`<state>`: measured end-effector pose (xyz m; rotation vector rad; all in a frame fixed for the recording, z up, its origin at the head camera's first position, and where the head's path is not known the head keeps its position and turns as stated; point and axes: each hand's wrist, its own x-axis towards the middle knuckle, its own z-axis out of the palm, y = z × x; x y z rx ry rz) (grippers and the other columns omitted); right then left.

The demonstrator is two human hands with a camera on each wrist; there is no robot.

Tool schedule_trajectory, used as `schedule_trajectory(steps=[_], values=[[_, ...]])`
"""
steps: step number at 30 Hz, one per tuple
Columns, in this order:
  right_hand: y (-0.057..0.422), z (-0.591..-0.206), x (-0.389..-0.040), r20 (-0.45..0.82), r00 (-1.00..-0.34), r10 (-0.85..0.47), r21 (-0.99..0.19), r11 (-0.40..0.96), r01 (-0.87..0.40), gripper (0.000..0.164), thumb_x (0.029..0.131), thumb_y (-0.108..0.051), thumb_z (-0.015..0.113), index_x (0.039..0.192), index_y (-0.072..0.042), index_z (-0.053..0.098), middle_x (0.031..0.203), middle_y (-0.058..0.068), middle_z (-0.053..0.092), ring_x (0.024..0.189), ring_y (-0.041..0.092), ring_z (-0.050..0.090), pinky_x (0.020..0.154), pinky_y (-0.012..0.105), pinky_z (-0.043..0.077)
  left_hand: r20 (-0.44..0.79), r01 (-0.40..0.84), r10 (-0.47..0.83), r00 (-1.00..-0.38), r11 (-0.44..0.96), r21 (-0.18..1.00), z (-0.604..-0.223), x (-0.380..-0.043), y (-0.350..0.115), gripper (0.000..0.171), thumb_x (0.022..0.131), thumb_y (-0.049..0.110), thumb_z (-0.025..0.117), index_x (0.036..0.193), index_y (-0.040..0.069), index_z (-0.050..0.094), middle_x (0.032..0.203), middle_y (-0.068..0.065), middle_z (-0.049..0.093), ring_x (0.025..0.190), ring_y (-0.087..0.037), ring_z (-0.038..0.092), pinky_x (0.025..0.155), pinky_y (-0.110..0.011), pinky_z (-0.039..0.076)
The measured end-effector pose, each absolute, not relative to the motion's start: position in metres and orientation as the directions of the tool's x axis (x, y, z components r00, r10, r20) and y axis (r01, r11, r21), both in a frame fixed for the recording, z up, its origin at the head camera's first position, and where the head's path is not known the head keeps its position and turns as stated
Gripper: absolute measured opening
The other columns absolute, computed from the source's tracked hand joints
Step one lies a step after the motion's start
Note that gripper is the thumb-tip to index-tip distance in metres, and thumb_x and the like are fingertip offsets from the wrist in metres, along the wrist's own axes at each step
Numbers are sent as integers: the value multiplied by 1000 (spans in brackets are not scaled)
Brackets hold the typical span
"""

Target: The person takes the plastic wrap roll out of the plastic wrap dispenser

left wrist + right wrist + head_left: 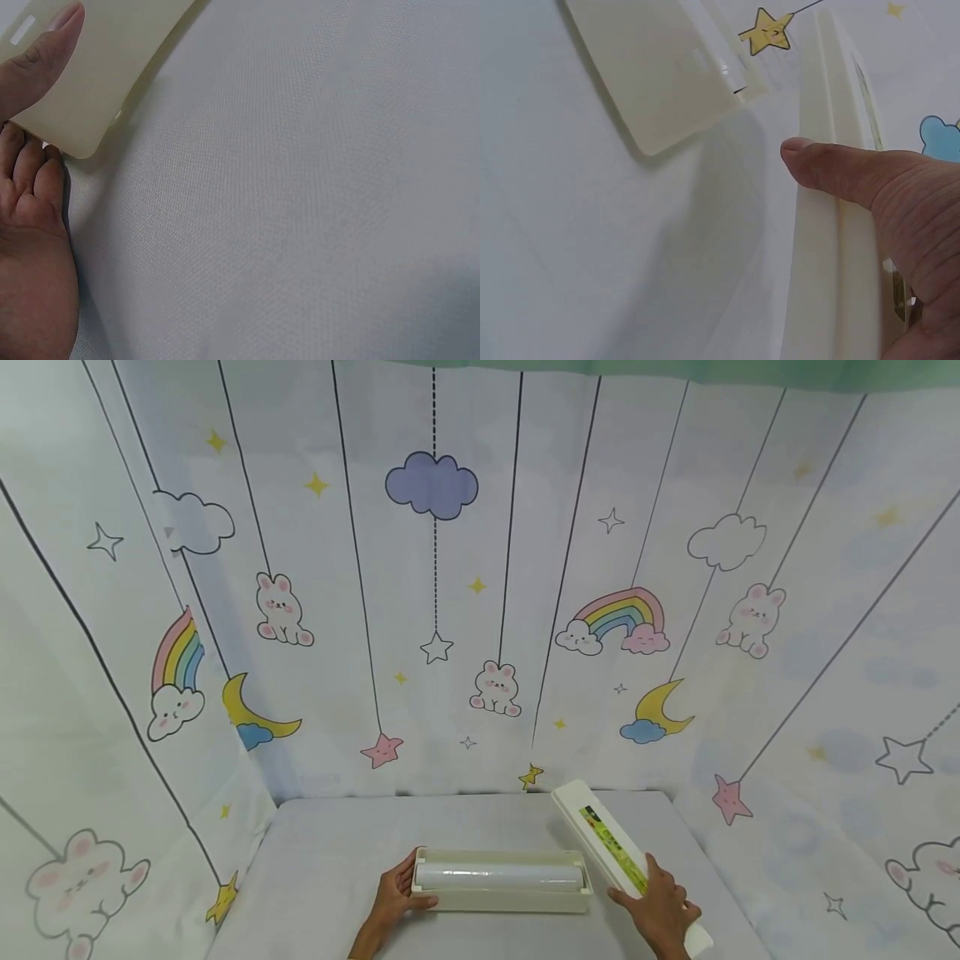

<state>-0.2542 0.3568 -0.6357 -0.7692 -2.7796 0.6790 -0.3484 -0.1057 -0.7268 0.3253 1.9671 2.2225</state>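
A long cream plastic box [502, 902] rests on the table, and inside it lies a roll of clear film [502, 877]. My left hand [393, 893] grips the box's left end, thumb on the front wall and fingers at the end. In the left wrist view the thumb presses the cream wall [97, 90]. My right hand [660, 902] holds the long white lid [581, 797], which bears a green and yellow label [611, 847]. Tilted, the lid is raised beside the box's right end. The right wrist view shows the thumb [832, 165] across the lid's edge.
The table [330, 827] has a pale cloth cover. Behind it and on both sides hang white curtains [450, 710] printed with rabbits, stars, clouds and rainbows. A green strip [480, 370] runs along the top.
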Motion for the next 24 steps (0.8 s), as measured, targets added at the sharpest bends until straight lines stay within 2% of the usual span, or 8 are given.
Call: schedule_trajectory(steps=[14,24], values=[[361,-634,-248,33,-842,538,-466,754,463,114,65,-51,89,151,-2,32,133,35,50,110,54,47,84,65,32,57,26,271,-961,-119,993,-727,-350,-107,104,68,-3,89,156,1,33,160,-22,35,146,-39,38,109,-15,47],[363,-636,-249,49,-807,588,-454,733,507,120,57,-55,92,149,-1,36,129,35,52,109,54,48,87,69,32,69,36,282,-957,-119,992,-723,-346,-106,104,69,-2,89,156,1,33,160,-22,35,146,-37,41,107,-14,48]])
